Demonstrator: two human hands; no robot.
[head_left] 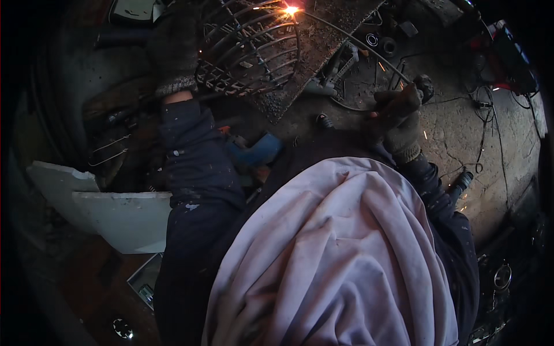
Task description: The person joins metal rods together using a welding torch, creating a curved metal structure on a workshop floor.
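Observation:
My right hand (402, 135), in a worn brownish glove, is closed around a dark electrode holder (425, 87). A long thin welding rod (358, 41) runs from it, up and to the left, to a bright glowing arc (290, 10). The arc burns at the top of a rounded grille of bent metal bars (248, 49). Left of this grille is my left hand (173, 55), in a dark knitted-cuff glove. Its fingers are lost in shadow, and a dark bar-like thing (122, 38) reaches toward it.
The grille lies on a dirty metal tabletop (323, 43) with a corner toward me. Pale broken boards (124, 216) stand at left, near a blue tool (259, 151). Cables (483, 124) trail over the concrete floor (444, 144) at right. Sparks fall near my right hand.

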